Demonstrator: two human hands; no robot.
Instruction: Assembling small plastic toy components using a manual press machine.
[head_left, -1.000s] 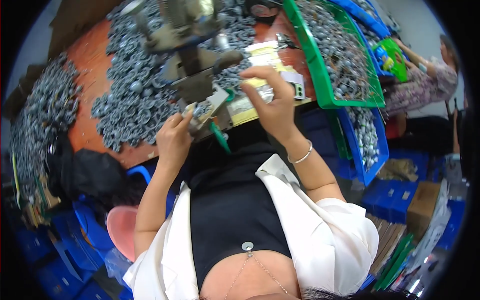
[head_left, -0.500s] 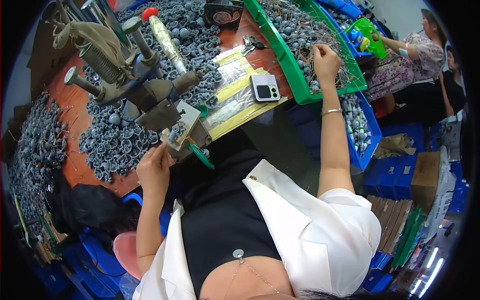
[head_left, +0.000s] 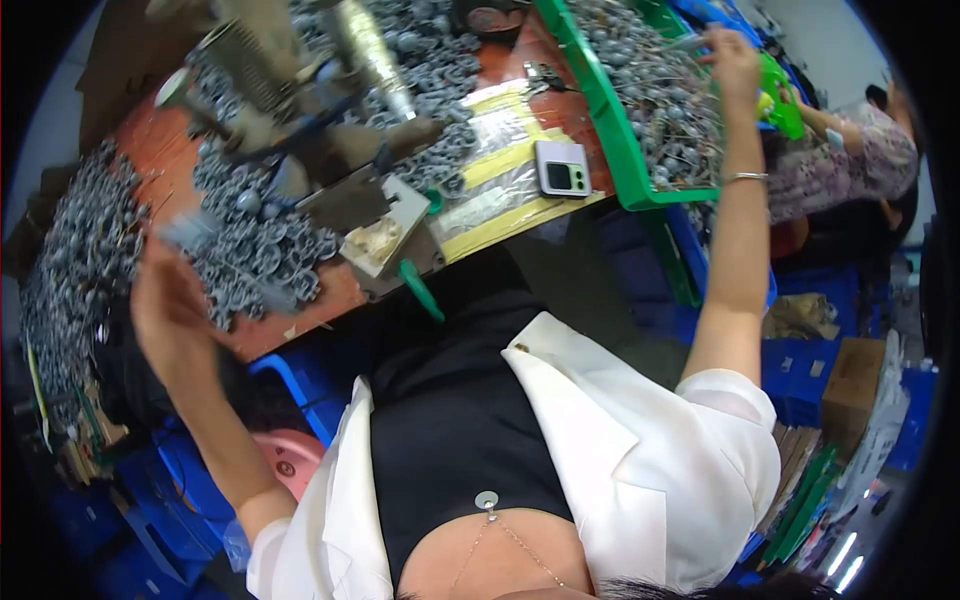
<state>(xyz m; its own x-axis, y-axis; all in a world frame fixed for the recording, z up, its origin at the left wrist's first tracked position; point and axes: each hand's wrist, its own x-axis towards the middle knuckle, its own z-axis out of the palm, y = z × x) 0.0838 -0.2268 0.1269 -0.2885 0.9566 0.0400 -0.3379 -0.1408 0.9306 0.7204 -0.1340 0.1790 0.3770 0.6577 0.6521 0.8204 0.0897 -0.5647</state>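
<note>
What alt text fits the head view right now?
A person's left hand, blurred, is at the left of an orange worktable heaped with grey parts; the right hand is at a filled green tray. Between them are a metal bench machine and a phone.

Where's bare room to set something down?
The yellow-taped clear plastic sheet, between the grey plastic parts heap and the white rectangular phone. An orange tabletop strip shows between that heap and the leftmost grey heap. Both heaps and the green plastic tray are crowded.
</note>
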